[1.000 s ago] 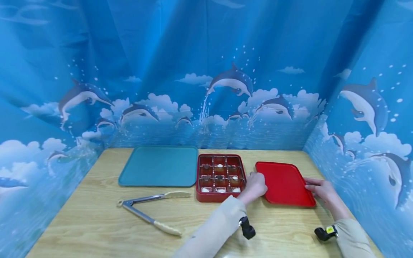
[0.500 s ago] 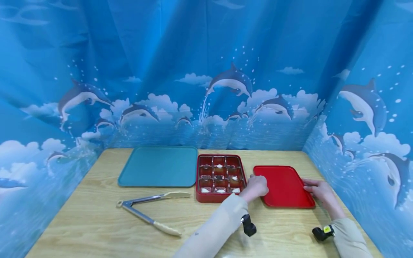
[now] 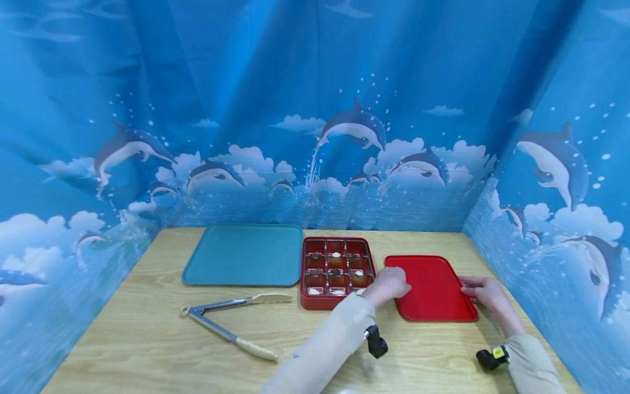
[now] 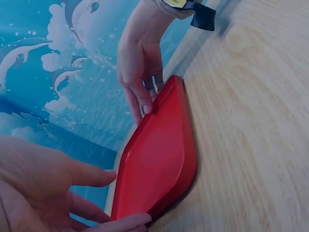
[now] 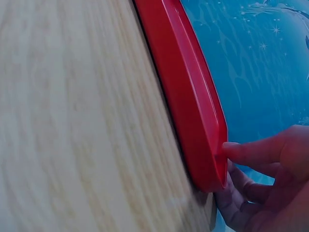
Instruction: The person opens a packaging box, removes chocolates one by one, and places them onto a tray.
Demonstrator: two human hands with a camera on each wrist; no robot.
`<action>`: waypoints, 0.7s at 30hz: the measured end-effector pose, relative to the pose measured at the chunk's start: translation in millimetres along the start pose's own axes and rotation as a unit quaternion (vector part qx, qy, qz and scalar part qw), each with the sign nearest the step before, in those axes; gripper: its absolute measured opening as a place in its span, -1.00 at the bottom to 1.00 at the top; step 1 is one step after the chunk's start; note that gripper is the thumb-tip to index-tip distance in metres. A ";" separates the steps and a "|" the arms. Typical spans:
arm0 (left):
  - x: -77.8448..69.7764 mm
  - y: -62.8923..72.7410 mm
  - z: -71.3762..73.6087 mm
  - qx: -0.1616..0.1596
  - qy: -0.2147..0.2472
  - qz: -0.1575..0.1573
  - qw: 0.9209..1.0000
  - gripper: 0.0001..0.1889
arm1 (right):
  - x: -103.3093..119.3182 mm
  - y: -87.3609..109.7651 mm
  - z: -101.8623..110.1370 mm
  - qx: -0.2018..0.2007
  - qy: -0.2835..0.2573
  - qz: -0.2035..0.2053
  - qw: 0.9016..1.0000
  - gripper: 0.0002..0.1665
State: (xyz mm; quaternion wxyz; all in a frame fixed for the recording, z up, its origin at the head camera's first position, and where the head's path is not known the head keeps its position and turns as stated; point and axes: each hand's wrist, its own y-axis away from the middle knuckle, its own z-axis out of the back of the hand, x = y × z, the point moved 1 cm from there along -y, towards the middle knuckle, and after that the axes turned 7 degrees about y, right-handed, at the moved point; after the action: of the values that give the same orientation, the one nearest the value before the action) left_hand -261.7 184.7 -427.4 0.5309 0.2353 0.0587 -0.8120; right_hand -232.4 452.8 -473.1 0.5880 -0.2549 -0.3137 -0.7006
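A shallow red tray (image 3: 433, 290) with rounded corners and a raised rim lies level at the right of the table. My left hand (image 3: 390, 283) holds its left edge, thumb and fingers around the rim in the left wrist view. On the opposite edge my right hand (image 3: 487, 295) pinches the rim, its thumb (image 5: 241, 152) inside and fingers below. Just left of my left hand stands a red box (image 3: 325, 302) with a clear divided insert, small white and dark pieces in several compartments.
A teal tray (image 3: 243, 254) lies at the back left, beside the box. Tongs (image 3: 216, 329) rest spread apart in front of it. Blue dolphin-printed curtains (image 3: 275, 109) border the back and sides of the wooden table (image 3: 147, 350).
Both hands have brought the red tray slightly toward me and to the left, and its slant has levelled out. The box, teal tray and tongs have stayed put.
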 end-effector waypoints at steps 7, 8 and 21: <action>16.9 8.5 18.7 -0.049 0.099 -0.044 0.993 -0.72 | 9.0 6.8 -1.7 -0.025 0.043 0.017 0.999 -0.43; 20.9 9.0 21.1 -0.057 0.126 -0.052 0.989 -0.68 | 12.0 7.4 -2.6 -0.033 0.053 0.021 0.998 -0.43; 73.6 20.1 39.2 -0.127 0.408 -0.209 0.880 -0.65 | 80.9 20.3 -40.0 -0.105 0.001 0.114 0.988 -0.39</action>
State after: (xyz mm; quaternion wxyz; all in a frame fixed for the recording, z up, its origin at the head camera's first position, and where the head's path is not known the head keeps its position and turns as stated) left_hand -280.3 101.1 -422.4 0.3035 0.4582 0.4206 -0.7218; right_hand -226.4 367.2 -438.5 0.6344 -0.3488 -0.2069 -0.6581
